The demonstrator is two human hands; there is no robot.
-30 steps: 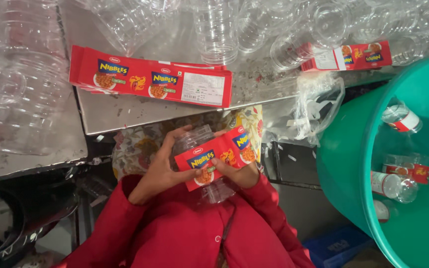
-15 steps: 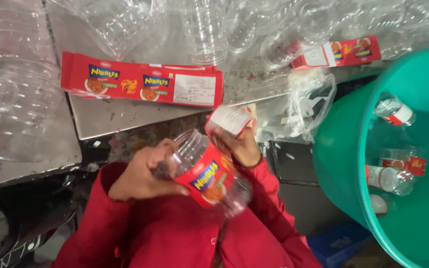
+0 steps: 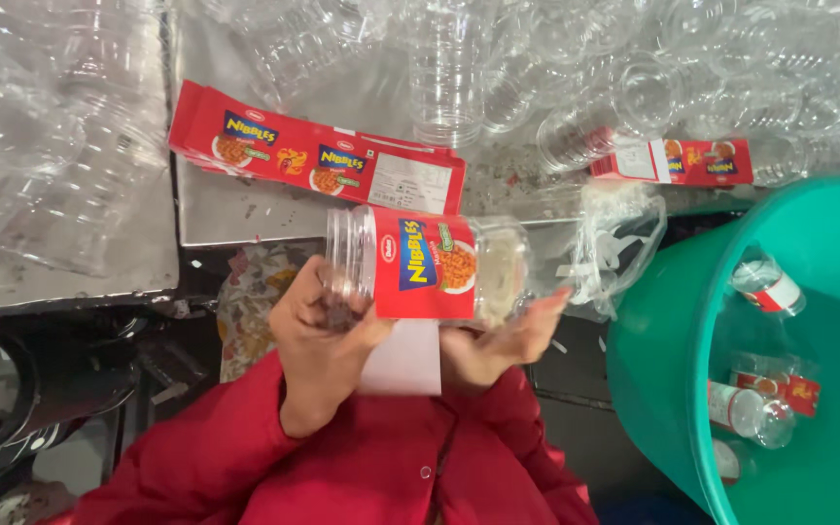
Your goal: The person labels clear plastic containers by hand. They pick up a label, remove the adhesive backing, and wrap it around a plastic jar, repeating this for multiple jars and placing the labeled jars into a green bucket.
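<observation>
The left hand point(image 3: 328, 335) is closed around the neck end of a clear plastic jar point(image 3: 425, 267), fingers wrapped over the ribbed mouth section. The jar lies on its side, held above the person's lap and just in front of the bench point(image 3: 245, 209) edge. A red label point(image 3: 425, 264) is wrapped round the middle of the jar, and a white flap of it hangs loose below, between the two hands. The right hand point(image 3: 507, 335) is open, palm up, with its fingertips under the base end of the jar; whether the fingers actually touch the jar or only the label flap cannot be told from this angle. Both arms wear red sleeves point(image 3: 245, 447). On the bench, just beyond the jar, lies a stack of flat red labels point(image 3: 313, 156), spread lengthwise. Further back on the bench a heap of empty clear jars point(image 3: 459, 68) covers most of the surface. A smaller bunch of red labels point(image 3: 697, 160) lies at the right part of the bench, near a crumpled clear plastic bag point(image 3: 614, 243) that hangs over the edge. To the person's right stands a large green tub point(image 3: 663, 389), and inside it lie several labelled jars point(image 3: 765, 287). To the left, a second metal surface carries more clear jars point(image 3: 41, 146).
</observation>
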